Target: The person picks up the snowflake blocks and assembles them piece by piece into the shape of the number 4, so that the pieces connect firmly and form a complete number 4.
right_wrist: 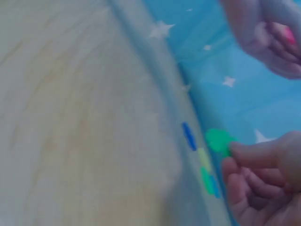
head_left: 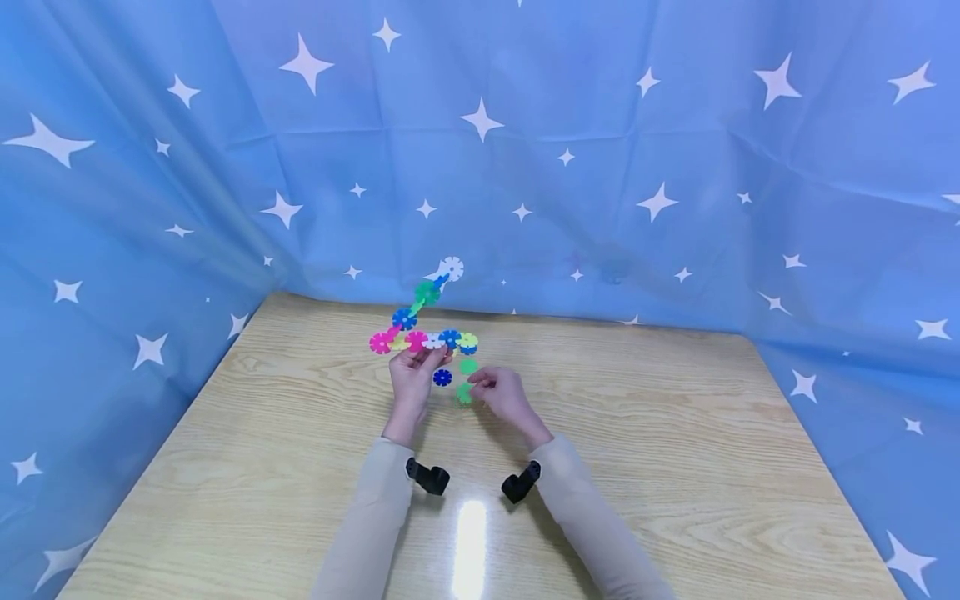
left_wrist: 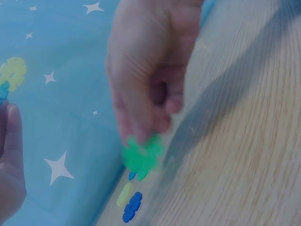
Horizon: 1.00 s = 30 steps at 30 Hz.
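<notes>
My left hand (head_left: 411, 385) grips a chain of notched plastic discs near its middle. The chain's lower row has a pink disc (head_left: 380, 343), a white one (head_left: 432, 341), a blue one (head_left: 450, 338) and a yellow one (head_left: 468, 340) at the right end. From the left end a branch climbs past a green disc (head_left: 427, 292) to a white disc (head_left: 452, 267). Between thumb and fingertips, my right hand (head_left: 504, 393) pinches a loose green disc (right_wrist: 218, 141), held above the table and apart from the chain. It looks blurred in the left wrist view.
Loose discs lie on the wooden table (head_left: 637, 417) just beyond the hands: a dark blue disc (head_left: 442, 377), a green disc (head_left: 468, 367), a yellow disc (left_wrist: 124, 194) and a lighter blue one. A starry blue curtain (head_left: 570, 183) stands behind the table.
</notes>
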Tool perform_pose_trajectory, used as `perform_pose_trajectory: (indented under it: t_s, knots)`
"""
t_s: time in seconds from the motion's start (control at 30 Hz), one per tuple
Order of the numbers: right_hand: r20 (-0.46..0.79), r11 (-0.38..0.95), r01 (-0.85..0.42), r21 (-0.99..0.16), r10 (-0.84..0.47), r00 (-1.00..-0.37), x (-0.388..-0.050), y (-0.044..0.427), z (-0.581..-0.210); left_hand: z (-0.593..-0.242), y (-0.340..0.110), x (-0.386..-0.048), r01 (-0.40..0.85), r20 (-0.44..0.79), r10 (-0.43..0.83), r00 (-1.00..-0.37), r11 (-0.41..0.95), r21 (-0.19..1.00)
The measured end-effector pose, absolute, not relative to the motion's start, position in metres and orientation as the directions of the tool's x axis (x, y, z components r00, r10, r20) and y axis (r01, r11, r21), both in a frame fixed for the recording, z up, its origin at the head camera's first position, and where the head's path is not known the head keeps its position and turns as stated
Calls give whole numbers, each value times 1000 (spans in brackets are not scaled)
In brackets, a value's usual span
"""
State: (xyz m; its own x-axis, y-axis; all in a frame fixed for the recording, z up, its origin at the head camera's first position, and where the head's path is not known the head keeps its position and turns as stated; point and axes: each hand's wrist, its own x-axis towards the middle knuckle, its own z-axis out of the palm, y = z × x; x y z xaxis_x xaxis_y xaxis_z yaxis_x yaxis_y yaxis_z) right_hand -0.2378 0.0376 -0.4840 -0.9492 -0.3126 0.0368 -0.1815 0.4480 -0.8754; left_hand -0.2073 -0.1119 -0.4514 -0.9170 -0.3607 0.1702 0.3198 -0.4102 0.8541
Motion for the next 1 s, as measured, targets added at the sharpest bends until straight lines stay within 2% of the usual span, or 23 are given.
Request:
perform_pose_trajectory:
  t_s: [0.17,0.4,0.6,0.77,1.0]
  knots:
    - [77,276,-131,-952,-196,-978,-238,47,-466,-451,-111,-207,329,179,-361,-915,-412,850]
    - [145,74,-154,-985,-115,-983,-236,51,-437,-452,-110,-207,341,188,-369,-910,-410,846]
    - [203,-3,-203,-979,-82,-976,-228,52,-417,-452,-111,-208,338,187,-364,-912,-411,846]
    - [248,-51,-245,-968,-54,-967,-238,54,-431,-453,-112,-207,338,190,-359,-914,-413,846]
    - [319,-46,-317,-947,-56,-946,-241,54,-436,-455,-112,-207,335,200,-347,-916,-389,858]
